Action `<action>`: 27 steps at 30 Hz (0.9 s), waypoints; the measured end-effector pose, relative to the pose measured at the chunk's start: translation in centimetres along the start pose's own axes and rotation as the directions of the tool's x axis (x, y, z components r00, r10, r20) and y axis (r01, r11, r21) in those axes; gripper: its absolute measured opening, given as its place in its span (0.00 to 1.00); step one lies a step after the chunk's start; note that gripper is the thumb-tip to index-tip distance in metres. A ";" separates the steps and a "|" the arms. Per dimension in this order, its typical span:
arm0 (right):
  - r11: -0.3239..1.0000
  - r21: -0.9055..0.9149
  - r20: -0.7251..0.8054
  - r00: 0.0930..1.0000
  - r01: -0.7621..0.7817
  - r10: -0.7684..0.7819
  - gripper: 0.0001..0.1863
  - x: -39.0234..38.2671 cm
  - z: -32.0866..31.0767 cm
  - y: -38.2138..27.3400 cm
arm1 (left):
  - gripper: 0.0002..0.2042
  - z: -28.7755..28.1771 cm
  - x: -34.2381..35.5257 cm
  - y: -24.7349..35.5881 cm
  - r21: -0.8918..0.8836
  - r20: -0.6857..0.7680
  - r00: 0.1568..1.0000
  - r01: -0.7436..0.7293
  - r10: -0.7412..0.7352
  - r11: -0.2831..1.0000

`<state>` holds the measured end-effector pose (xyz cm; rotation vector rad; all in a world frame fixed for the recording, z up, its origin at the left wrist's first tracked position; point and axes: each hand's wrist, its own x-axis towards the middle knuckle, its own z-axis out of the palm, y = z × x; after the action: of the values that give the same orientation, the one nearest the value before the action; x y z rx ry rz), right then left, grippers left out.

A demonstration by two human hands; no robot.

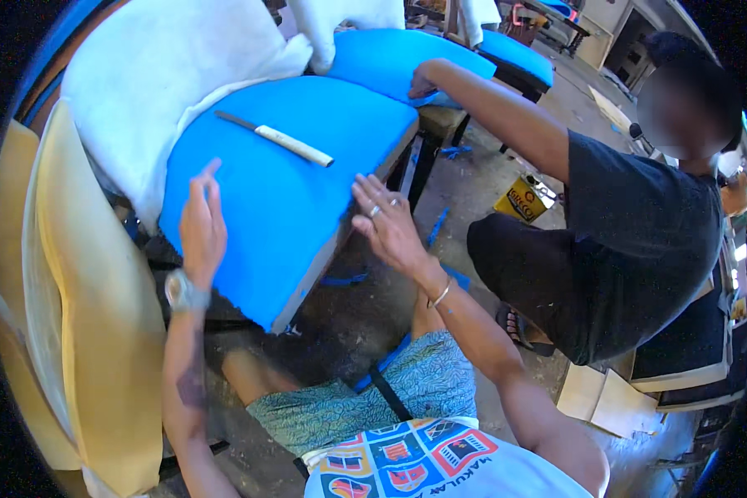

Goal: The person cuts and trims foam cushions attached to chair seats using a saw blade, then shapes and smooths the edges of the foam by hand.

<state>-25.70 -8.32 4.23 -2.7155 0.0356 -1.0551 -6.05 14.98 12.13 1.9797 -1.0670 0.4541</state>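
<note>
A bright blue foam-topped seat (261, 191) lies in front of me. On it rests a knife (295, 147) with a dark blade and a pale, wrapped-looking handle. My left hand (202, 220) is over the seat's left side, fingers stretched up and nothing in them; whether it touches the foam I cannot tell. At the seat's right edge my right hand (388, 222) lies with fingers extended and holds nothing. White padding (174, 70) covers the backrest behind the seat.
Curved tan foam sheets (100, 290) stand at my left. A co-worker (631, 241) in dark clothes crouches at right, one hand on another blue seat (390, 65). A yellow tin (523, 197), blue scraps (440, 224) and pale boards (610, 402) lie on the floor.
</note>
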 end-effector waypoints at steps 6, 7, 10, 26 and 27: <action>0.954 0.041 -0.064 0.952 -0.298 0.300 0.26 5.4 -0.4 9.4 | 0.11 2.9 7.7 -9.7 0.335 -0.235 0.971 0.123 -0.043 0.934; 0.958 0.012 -0.082 0.954 -0.287 0.287 0.27 6.3 -0.8 10.9 | 0.11 3.2 7.5 -10.5 0.370 -0.214 0.973 0.165 -0.089 0.914; 0.912 -0.115 0.123 0.906 -0.393 0.406 0.31 9.3 -0.3 14.4 | 0.09 3.9 6.8 -11.7 0.445 -0.196 0.966 0.241 -0.169 0.862; 0.877 -0.048 0.589 0.696 -0.477 0.411 0.37 33.8 16.0 18.8 | 0.06 4.5 6.1 -10.1 0.387 -0.304 0.947 0.227 -0.109 0.894; 0.861 -0.057 0.589 0.679 -0.505 0.438 0.37 34.0 16.2 18.7 | 0.07 4.5 6.1 -10.1 0.370 -0.293 0.948 0.233 -0.125 0.899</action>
<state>11.45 -26.83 11.12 -2.5785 0.5308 -0.0449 5.41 11.29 8.33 2.2701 -0.6478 0.8629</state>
